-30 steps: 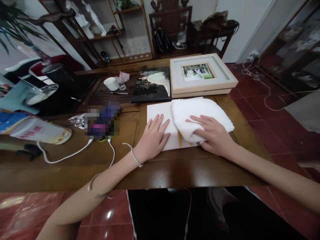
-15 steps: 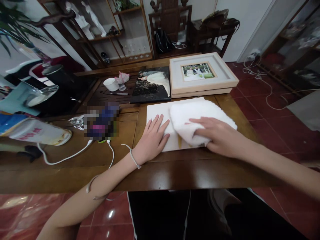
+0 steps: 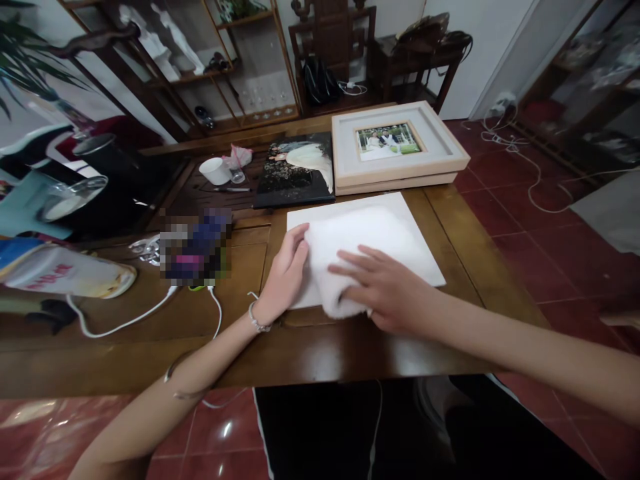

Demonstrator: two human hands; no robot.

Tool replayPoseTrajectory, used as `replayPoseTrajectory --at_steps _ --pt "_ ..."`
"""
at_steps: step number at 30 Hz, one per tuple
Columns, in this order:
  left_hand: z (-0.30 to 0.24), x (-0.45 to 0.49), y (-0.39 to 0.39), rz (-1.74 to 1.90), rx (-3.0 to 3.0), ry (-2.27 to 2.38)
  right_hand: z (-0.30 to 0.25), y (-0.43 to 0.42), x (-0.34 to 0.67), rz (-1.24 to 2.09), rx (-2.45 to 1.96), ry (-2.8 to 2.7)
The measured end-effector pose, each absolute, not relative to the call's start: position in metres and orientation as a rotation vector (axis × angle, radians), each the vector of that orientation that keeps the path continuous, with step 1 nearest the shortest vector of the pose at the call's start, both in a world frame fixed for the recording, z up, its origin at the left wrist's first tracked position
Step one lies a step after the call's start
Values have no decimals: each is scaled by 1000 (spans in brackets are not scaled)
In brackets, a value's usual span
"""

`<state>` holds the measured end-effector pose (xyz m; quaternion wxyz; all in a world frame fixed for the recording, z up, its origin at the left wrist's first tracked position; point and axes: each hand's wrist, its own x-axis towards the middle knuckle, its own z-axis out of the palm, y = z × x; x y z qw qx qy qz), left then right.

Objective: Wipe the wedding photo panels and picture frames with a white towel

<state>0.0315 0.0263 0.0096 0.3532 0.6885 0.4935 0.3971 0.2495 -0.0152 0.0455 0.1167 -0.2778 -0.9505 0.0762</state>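
Note:
A flat white board [image 3: 400, 230] lies on the wooden table [image 3: 310, 347] in front of me. A white fluffy cloth [image 3: 345, 247] rests on its near left part. My right hand [image 3: 383, 290] presses flat on the cloth's near end, fingers stretched out and pointing left. My left hand [image 3: 285, 277] holds the board's left edge, fingers curled over it and touching the cloth. A thin bracelet circles my left wrist.
Behind the board lie a dark photo print [image 3: 296, 170] and a pale wooden picture frame [image 3: 397, 147]. A white cup [image 3: 215, 171], a white cable [image 3: 125, 320], a blurred-out item [image 3: 195, 245] and a tipped bag [image 3: 60, 270] sit to the left. Shelves and a chair stand beyond.
My right hand has slid the cloth left across the board, baring its right side. My left hand has turned from lying flat to gripping the board's left edge.

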Motion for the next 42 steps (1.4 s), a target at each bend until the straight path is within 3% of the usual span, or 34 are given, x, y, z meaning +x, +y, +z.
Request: replayPoseTrajectory --at_steps 3,7,14,18,23,26,29,35,42 --pt "9 32 27 1049 1698 1279 59 -34 253 393 -683 -2833" --pt "13 34 23 910 1892 1332 73 -28 278 499 -859 -2753" --pt "11 35 19 751 2216 1277 57 32 293 170 -1164 -2665" --pt "12 34 21 866 2104 1324 44 27 262 129 -977 -2729" --pt "11 30 25 929 2005 1467 60 -10 252 391 -566 -2868" --pt "8 29 26 841 1942 1601 75 -17 279 604 -631 -2800" --pt "6 28 29 786 1919 1641 71 -10 314 536 -872 -2652" --pt "3 20 42 1081 1684 1436 29 3 342 465 -998 -2382" --pt "14 20 43 1224 1358 1279 25 1 340 451 -961 -2359"
